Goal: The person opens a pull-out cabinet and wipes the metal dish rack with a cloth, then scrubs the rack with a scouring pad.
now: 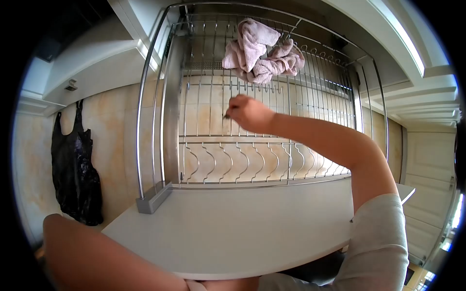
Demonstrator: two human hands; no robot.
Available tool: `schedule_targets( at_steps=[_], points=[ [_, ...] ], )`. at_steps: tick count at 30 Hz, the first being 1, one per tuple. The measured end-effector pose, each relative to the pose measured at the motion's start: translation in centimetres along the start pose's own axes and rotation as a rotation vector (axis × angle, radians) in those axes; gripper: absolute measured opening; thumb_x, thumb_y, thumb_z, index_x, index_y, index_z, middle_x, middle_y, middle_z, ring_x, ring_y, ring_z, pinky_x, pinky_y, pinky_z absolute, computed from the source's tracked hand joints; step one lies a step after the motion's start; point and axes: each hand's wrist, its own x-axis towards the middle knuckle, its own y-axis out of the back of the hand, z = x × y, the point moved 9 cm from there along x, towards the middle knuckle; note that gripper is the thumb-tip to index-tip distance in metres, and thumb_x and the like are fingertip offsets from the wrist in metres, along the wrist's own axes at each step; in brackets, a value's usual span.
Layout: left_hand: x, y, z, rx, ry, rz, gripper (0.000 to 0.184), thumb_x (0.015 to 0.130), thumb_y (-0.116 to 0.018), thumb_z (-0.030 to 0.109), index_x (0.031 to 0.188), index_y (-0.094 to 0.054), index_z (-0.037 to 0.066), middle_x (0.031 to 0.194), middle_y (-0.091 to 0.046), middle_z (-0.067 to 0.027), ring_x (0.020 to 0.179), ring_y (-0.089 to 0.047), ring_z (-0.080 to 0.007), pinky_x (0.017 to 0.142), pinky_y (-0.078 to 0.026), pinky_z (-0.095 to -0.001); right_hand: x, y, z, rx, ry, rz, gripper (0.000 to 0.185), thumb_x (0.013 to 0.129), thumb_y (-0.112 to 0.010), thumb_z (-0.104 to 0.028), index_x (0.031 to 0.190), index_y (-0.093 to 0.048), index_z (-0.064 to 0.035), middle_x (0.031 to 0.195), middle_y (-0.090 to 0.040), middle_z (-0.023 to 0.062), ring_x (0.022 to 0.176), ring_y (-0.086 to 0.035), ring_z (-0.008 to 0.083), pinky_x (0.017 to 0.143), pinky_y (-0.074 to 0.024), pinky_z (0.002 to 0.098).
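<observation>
My right hand (250, 114) reaches from the right over the wire dish rack (233, 138) of a pulled-out drawer. Its fingers are curled closed, and a small dark bit (226, 116) shows at the fingertips, too small to name. Thin rack wires run close beside and beneath the hand. A crumpled pink cloth (257, 53) lies over the wires at the far end of the rack, beyond my hand and apart from it. My left hand is out of view; a bare limb (92, 252) fills the lower left.
The white drawer front (233, 223) stands between me and the rack, with chrome side rails (145, 106) at the left. A black plastic bag (75, 169) lies on the tiled floor (116, 126) to the left. White cabinets (429, 155) line the right.
</observation>
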Motion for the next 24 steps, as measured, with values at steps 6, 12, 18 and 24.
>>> schedule_targets(
  at_steps=[6,12,18,24],
  points=[
    [-1.9,-1.3,4.0,-1.032,-0.237,-0.927,0.045,0.075,-0.059,0.036,0.113,-0.058,0.012,0.112,-0.056,-0.0136,0.107,-0.050,-0.0274,0.096,-0.023,-0.0482,-0.2,0.7,1.2,0.015,-0.164,0.016,0.015,0.070,-0.063,-0.010,0.085,-0.064,-0.0054,0.089,-0.056,0.0089,0.087,-0.053,0.0274,0.078,-0.0453,0.0368],
    [-0.2,10.4,-18.3,-1.036,0.613,0.052,0.029,0.075,-0.064,0.006,0.102,-0.058,0.002,0.094,-0.060,-0.0076,0.076,-0.061,-0.0148,0.069,-0.050,-0.0260,-2.9,3.1,0.0,-0.265,-0.247,-0.281,0.065,0.079,-0.059,-0.028,0.132,-0.030,-0.0066,0.136,-0.029,0.0179,0.126,-0.027,0.0342,0.101,-0.0293,0.0408],
    [3.4,9.0,-27.6,0.272,0.482,0.225,0.048,0.070,-0.069,0.014,0.116,-0.054,0.010,0.107,-0.053,-0.0105,0.094,-0.053,-0.0247,0.083,-0.043,-0.0326,-10.2,19.7,-7.2,-0.201,-0.347,-0.360,0.051,0.084,-0.053,-0.027,0.125,-0.039,-0.0007,0.127,-0.038,0.0223,0.112,-0.044,0.0337,0.093,-0.0377,0.0402],
    [4.9,6.7,-28.5,0.350,0.443,0.316,0.033,0.072,-0.065,0.013,0.105,-0.061,0.008,0.088,-0.057,-0.0095,0.084,-0.055,-0.0264,0.077,-0.044,-0.0336,-20.7,25.7,-12.0,0.061,-0.811,0.062,0.059,0.080,-0.049,-0.046,0.113,-0.051,0.0032,0.106,-0.054,0.0235,0.097,-0.053,0.0381,0.086,-0.0410,0.0446]
  ],
)
